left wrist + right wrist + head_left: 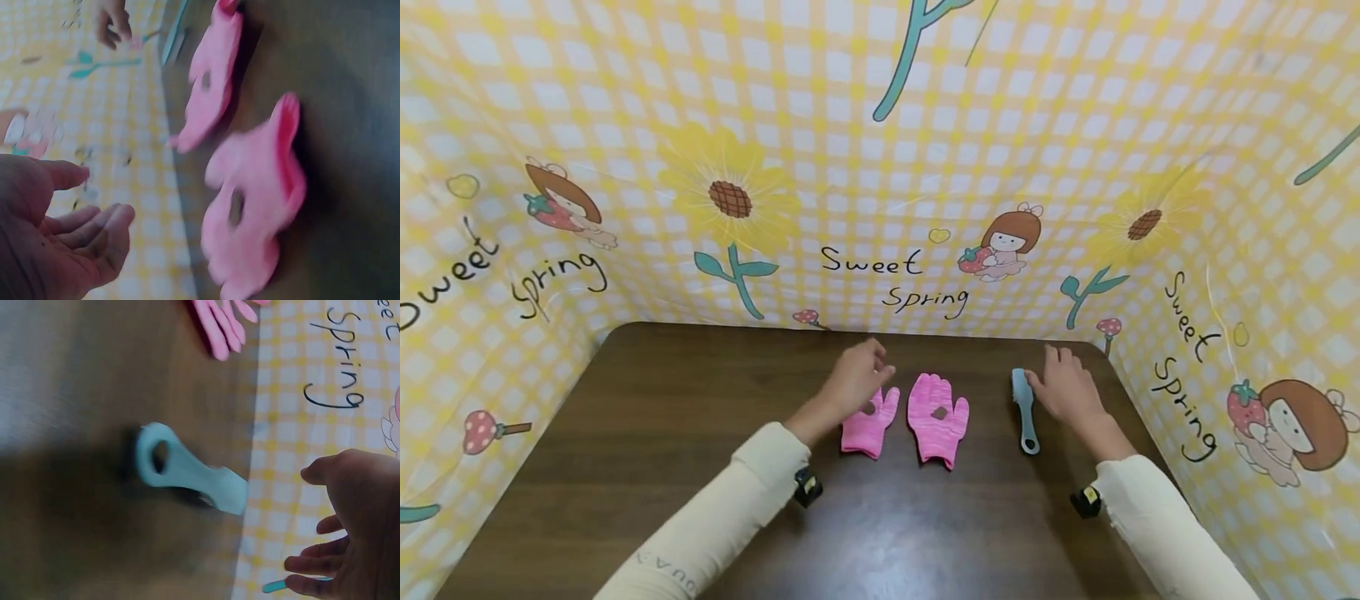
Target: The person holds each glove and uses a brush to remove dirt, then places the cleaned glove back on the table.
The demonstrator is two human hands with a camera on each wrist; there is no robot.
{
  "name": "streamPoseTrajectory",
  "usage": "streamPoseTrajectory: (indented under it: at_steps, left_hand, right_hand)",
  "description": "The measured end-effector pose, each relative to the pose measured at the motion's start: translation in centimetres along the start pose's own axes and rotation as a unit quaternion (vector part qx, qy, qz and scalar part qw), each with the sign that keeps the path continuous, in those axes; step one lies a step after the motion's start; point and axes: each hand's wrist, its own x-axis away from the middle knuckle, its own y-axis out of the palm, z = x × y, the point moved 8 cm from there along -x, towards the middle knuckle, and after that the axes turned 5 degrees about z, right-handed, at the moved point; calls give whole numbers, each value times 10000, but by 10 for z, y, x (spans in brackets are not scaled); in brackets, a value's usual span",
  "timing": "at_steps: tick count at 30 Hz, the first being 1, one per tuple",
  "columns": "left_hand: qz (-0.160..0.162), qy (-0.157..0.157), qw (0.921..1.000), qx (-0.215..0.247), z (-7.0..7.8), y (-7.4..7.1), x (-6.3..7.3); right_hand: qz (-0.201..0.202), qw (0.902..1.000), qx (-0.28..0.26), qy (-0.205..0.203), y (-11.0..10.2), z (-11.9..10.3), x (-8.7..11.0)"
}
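Two pink knitted gloves, each with a dark patch, lie side by side on the brown table. Over the upper part of the left glove [863,435] hovers my left hand [856,375], its fingers loosely bent around nothing; the left wrist view shows a gap between hand [75,244] and glove [250,181]. The other glove [929,429] lies just right of it. A light blue brush [1026,421] with a hole in its handle end lies further right. My right hand [1067,387] is beside the brush head, fingers spread and holding nothing; the right wrist view shows it apart from the brush [194,472].
The dark brown table [700,392] ends against a yellow checked cloth [865,192] printed with flowers and "Sweet Spring". This cloth also rises on the left and right sides. Small black cameras [807,486] sit on both wrists.
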Motion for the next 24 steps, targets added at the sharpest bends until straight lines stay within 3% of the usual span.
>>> streamPoseTrajectory:
  at_steps: [5,7,10,13,24]
  left_hand:
    - [-274,-100,9987,-427,11,44,9]
    - [-366,-279,9972,-595,13,58,10]
    - [-317,-345,9939,-996,15,75,9]
    - [-186,-346,9895,-1389,15,88,8]
    - [195,221,9733,-2277,13,122,11]
  right_hand:
    - [-196,9989,-243,359,15,4,20]
    - [-279,9975,-378,524,20,4,24]
    - [-330,9959,-524,666,28,0,28]
    - [-264,9950,-609,744,34,-3,30]
    - [-52,9930,-626,1005,54,-2,39]
